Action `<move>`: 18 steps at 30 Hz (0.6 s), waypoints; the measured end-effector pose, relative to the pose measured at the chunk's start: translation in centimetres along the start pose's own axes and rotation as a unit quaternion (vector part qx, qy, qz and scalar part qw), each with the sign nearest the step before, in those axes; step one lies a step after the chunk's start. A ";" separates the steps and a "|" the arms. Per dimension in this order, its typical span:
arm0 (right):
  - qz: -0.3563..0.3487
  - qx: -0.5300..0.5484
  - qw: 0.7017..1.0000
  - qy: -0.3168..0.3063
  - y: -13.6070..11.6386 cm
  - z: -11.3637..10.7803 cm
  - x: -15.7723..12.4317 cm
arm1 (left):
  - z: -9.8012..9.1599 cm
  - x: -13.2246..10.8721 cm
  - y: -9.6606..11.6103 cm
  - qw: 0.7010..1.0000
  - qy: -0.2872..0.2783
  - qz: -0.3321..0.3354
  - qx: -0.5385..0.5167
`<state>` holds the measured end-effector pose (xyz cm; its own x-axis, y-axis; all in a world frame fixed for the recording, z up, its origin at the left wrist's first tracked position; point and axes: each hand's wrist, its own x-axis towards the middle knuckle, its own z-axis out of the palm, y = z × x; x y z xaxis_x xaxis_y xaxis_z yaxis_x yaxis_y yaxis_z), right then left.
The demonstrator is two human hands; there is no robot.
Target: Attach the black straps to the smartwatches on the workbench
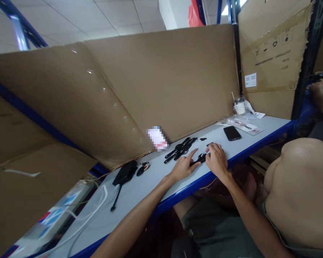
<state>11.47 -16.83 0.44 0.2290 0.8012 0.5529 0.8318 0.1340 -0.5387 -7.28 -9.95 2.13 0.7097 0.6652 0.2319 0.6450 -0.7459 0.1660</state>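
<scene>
A black watch point(201, 158) with a strap lies on the grey tabletop between my hands. My left hand point(183, 168) rests at its near-left end, thumb and index finger spread apart, the thumb touching the strap. The curled fingers of my right hand point(216, 158) close on the other end, hiding part of it. Just beyond my left hand lie several more black watches point(181, 148) in a bunch. A small black piece point(203, 139) sits to their right.
A black phone point(232, 133), plastic packaging point(240, 124) and a cup point(240, 106) are at the right. Further left are small round black pieces point(142, 169), a black box with a cable point(125, 172) and a power strip point(61, 208). Cardboard point(161, 82) walls the back; a person point(301, 193) sits at right.
</scene>
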 end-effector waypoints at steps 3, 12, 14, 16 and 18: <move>-0.027 -0.031 0.999 -0.031 0.1 -0.2 -0.1 | 0.1 0.0 0.0 1.000 0.004 0.002 0.002; -0.057 -0.032 0.997 -0.044 0.1 0.0 -0.1 | 0.1 0.0 -0.1 1.000 0.007 0.006 -0.006; -0.057 -0.021 0.997 -0.041 0.1 0.0 0.0 | 0.1 0.0 -0.1 1.000 0.006 0.003 0.000; -0.062 -0.022 0.997 -0.050 0.1 0.0 0.0 | 0.0 -0.1 0.0 1.000 0.003 0.007 0.005; -0.070 -0.036 0.995 -0.067 0.2 0.0 0.0 | -0.1 -0.1 0.1 1.000 0.000 0.017 0.007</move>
<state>11.65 -16.80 0.36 0.0434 0.8483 0.5277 0.8855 0.2119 -0.4134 -7.35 -10.11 2.17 0.7317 0.6391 0.2370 0.6242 -0.7679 0.1437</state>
